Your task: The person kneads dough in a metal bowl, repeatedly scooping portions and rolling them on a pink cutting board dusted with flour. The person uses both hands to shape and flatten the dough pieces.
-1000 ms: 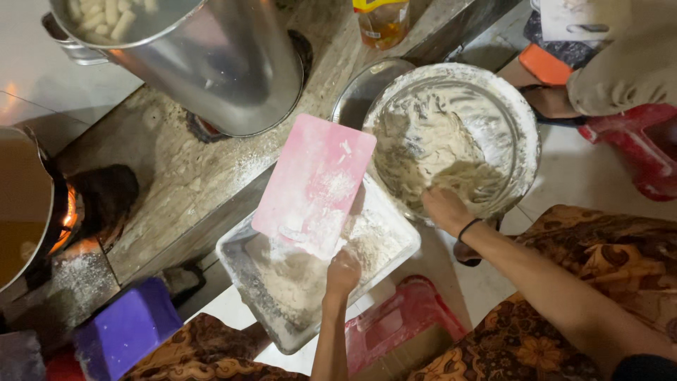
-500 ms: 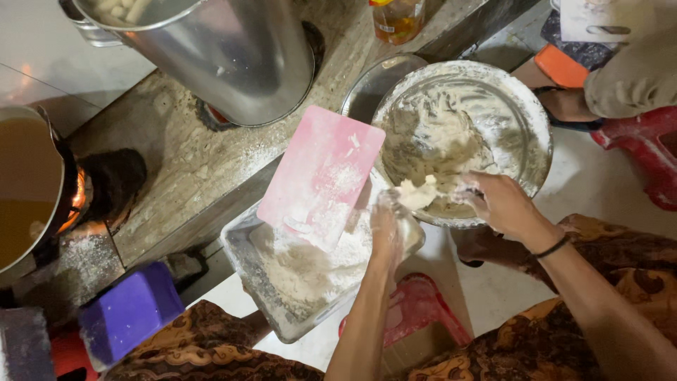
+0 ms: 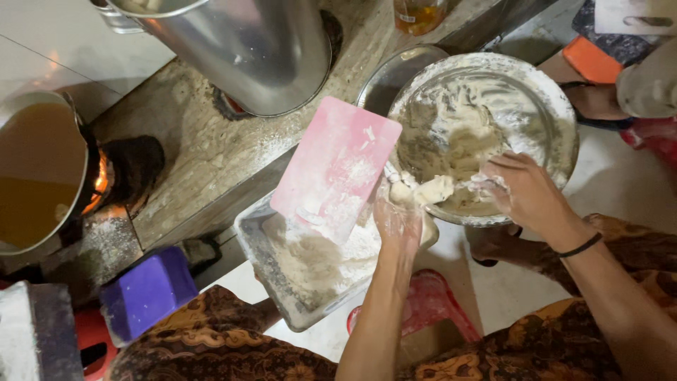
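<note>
My left hand, dusted with flour, cups a pale lump of dough at the near rim of the round metal bowl. My right hand, with a dark band at the wrist, pinches the same dough from the right, fingers sticky with batter. The bowl holds more wet dough on its inner wall. Just left of my left hand a pink cutting board leans across a rectangular metal tray filled with flour.
A tall steel pot stands on the stone counter. At left a pan of brown liquid sits over a lit burner. A purple stool and a red stool are on the floor. Another person's foot in a sandal is at right.
My right hand came out of the bowl toward its near rim with dough. My left hand rose from the flour tray to meet it, and both now hold the lump.
</note>
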